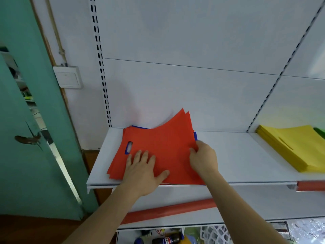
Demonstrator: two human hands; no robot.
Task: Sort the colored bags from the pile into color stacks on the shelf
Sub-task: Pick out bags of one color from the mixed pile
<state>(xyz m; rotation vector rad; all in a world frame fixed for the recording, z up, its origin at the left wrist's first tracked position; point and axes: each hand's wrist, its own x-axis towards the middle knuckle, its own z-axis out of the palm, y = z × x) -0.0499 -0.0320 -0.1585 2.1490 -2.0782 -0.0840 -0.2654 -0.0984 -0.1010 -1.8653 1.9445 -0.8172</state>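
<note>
A red stack [158, 147] of bags lies on the white shelf [237, 155], centre of the frame, its far right corner curling up against the back panel. Blue bags [195, 136] peek out from under it at the far and right edges. The left hand [142, 169] lies flat on the stack's near part, fingers straight and spread. The right hand [204, 159] pinches the right edge of the top red bags, fingers curled. A yellow stack [295, 147] sits at the right of the frame, well apart, with something green [321, 132] just behind it. A teal door [35, 138] stands at the left.
</note>
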